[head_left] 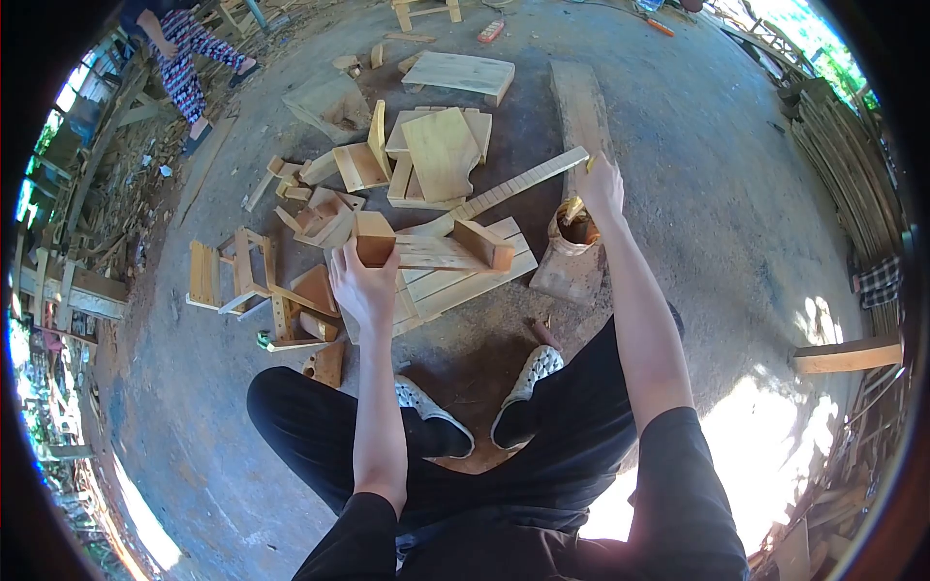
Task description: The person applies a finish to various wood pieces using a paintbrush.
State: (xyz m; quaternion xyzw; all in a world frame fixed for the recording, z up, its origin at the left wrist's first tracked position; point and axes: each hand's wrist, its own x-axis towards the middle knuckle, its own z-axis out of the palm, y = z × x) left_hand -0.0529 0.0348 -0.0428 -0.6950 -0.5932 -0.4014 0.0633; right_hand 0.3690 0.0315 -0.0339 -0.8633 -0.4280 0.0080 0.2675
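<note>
Both hands are closed: left hand (364,286) grips wooden piece (375,232), right hand (603,196) pinches brush (574,208), better wiped lightly on can (572,248) rim

A worn grey floor (736,194) spreads through the open-sided workshop — sunlight falls in bright patches (765,455) at lower right — with stacked planks (841,184) along the right edge and wood scraps (116,208) heaped at left.

On my feed I see the pale wooden piece (438,254), its slatted span running between two blocky raised ends, left of the open, stained pot (570,246), and the yellowish brush-like tool (573,209) at that pot's mouth.
</note>
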